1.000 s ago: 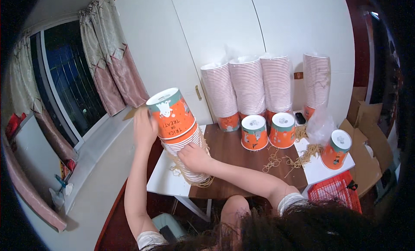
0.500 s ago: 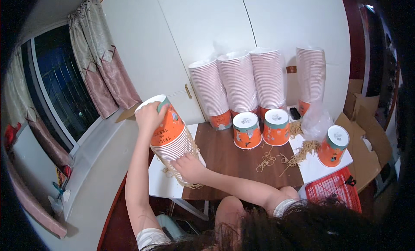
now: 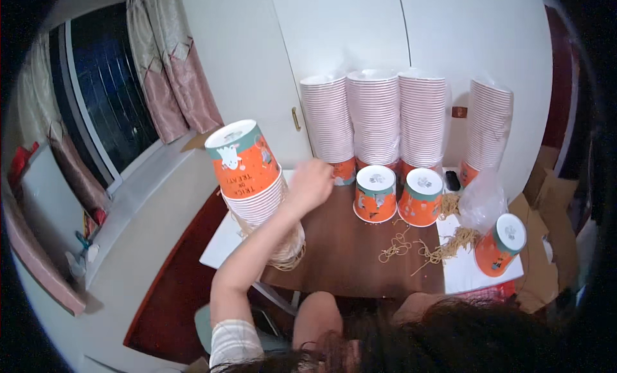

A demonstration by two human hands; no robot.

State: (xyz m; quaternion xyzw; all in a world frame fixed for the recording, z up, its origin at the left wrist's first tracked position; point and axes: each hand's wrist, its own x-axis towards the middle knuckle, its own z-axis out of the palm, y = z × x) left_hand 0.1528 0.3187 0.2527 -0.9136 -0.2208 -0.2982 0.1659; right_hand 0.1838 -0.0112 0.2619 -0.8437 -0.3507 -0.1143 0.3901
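Observation:
A tall stack of orange-and-green paper buckets (image 3: 247, 170) stands upside down and slightly tilted at the table's left side. Thin tan cords hang around its lower, white-rimmed part. My left hand (image 3: 312, 188) is off the stack, over the table to its right; motion blurs its fingers, and I see nothing held. My left forearm passes in front of the stack's lower right side. Nothing of my right hand shows. Nearest beyond my left hand are two upturned buckets, the left one (image 3: 375, 202) and the right one (image 3: 421, 206).
Plastic-wrapped bucket stacks (image 3: 376, 119) line the white cabinet (image 3: 334, 26), with one separate stack (image 3: 490, 125) to the right. Loose tan cords (image 3: 450, 244), a clear plastic bag (image 3: 483, 202) and another upturned bucket (image 3: 501, 244) are at the right. Cardboard (image 3: 533, 244) stands beyond the table.
My left hand has left the top of the bucket stack and swung right. My right hand has let go of the stack's lower part and left the view. The view has shifted somewhat.

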